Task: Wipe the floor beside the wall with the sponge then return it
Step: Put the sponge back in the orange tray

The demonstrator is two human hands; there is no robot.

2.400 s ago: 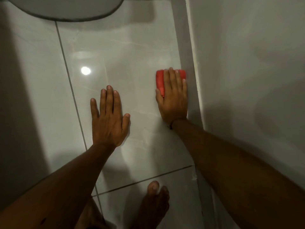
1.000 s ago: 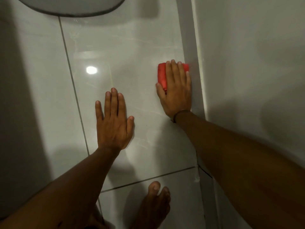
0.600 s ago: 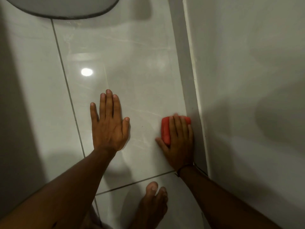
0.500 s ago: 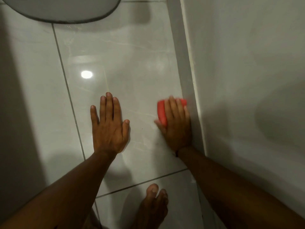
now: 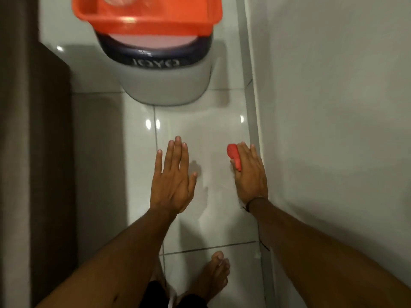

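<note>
A: Right hand (image 5: 250, 174) is down at the foot of the wall (image 5: 333, 107), gripping the sponge (image 5: 234, 155). Only a red sliver of it shows, poking out on the thumb side, the rest tucked under the palm.

B: Is it on the floor (image 5: 211, 130) or lifted?

A: Hard to call. The sponge looks squeezed and turned on edge, close above the tile, but I can't tell whether it touches. It sits just beside the skirting (image 5: 252, 121) that runs along the wall.

B: And the left hand (image 5: 172, 178)?

A: Open, fingers straight and together, palm down on the glossy tile, holding nothing. It's well left of the sponge, near a grout line.

B: What's up ahead?

A: A grey bin (image 5: 164, 85) with a dark rim stands on the floor, and an orange tub (image 5: 151, 21) rests on top of it, something clear inside, too blurred to name.

B: Anything else?

A: A thin dark band (image 5: 253, 200) on the right wrist. A bare foot (image 5: 211, 274) at the bottom edge, toes pointing forward, just past a cross grout line. On the far left, a brown panel (image 5: 33, 152) in shadow. Bright light spots gleam on the tiles.
</note>
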